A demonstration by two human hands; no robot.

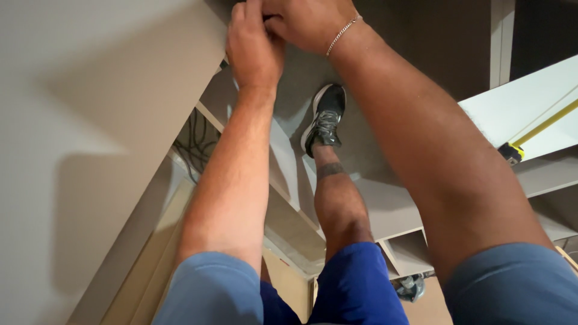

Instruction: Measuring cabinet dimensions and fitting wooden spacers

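At the top edge of the view, the left hand (254, 48) and right hand (310, 23) were curled together against the panel (120, 120); any held item was hidden. The panel's long edge ran diagonally, upper right to lower left.

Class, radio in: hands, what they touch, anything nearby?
Left hand and right hand pressed together at grey panel edge, contents hidden. Black sneaker below. Yellow tape measure off right.

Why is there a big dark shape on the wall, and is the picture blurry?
Head view: the panel carries soft arm shadows; the left hand and right hand look slightly soft at the top edge; the shoe is sharp; the arms look stretched.
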